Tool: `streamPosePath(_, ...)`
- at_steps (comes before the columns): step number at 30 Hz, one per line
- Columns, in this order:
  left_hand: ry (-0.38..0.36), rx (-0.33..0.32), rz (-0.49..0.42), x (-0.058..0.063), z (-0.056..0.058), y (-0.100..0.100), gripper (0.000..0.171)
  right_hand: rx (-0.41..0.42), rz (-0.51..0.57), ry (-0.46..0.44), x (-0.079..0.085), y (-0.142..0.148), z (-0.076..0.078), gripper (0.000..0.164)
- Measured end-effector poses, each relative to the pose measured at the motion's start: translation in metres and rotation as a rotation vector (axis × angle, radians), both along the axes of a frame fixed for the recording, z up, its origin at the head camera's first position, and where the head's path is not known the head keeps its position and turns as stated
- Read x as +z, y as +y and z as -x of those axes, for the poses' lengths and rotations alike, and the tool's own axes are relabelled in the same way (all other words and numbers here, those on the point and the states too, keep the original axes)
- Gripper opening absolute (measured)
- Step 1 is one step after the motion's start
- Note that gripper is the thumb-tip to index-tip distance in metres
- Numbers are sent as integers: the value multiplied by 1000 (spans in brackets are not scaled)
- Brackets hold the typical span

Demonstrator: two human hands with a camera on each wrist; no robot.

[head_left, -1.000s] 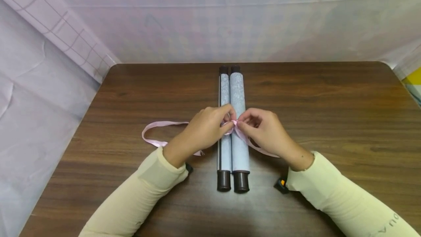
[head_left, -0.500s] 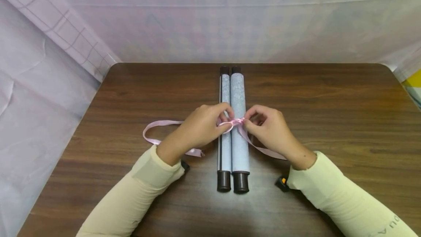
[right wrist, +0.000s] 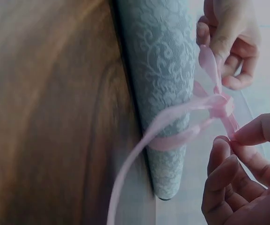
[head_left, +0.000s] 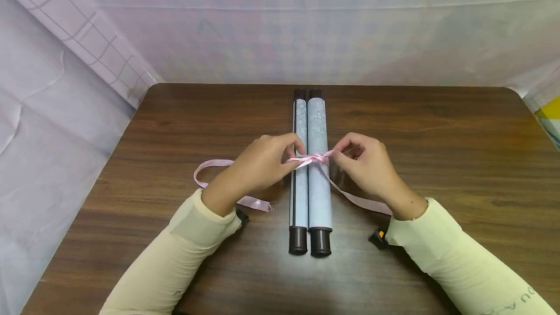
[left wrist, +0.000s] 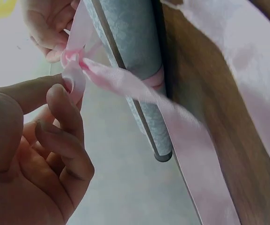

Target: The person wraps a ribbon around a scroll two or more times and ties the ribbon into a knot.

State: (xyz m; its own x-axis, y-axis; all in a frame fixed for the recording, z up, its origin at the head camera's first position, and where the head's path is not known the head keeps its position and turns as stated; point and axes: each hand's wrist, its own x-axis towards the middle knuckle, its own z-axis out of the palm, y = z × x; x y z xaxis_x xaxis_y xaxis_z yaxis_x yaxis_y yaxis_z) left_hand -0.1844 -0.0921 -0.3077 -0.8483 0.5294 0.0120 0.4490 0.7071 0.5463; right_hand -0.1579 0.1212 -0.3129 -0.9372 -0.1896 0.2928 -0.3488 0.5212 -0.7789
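Two pale blue patterned rolls, a thinner left one and a thicker right one, lie side by side with dark brown end caps, like a scroll rolled from both ends. A pink satin ribbon runs round them and is knotted on top. My left hand pinches one loop of the ribbon between thumb and index finger. Across the rolls, my right hand pinches another loop. In the right wrist view the knot sits between both hands, and a ribbon tail curves down beside the roll.
The rolls lie on a brown wood-grain table. One ribbon tail loops out on the table under the left forearm; the other trails toward the right wrist. A pale patterned curtain hangs behind the table's far edge.
My hands have moved apart, left hand to the left and right hand to the right. The ribbon loops between them have lengthened and the knot has drawn tighter.
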Motion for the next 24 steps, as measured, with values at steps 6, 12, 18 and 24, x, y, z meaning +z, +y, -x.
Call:
streamPosePath(6, -2, 5, 15, -1, 3, -4, 21, -20, 6, 12, 1, 5, 5, 5)
streamPosePath(12, -33, 11, 37, 1, 4, -7, 20, 0, 65, -44, 0, 10, 6, 6)
streamPosePath(18, -56, 8, 95, 5, 5, -5, 16, 7, 67, -23, -9, 16, 11, 10)
streamPosePath(24, -89, 32, 86, 3, 2, -5, 8, -14, -141, 86, -28, 24, 22, 21)
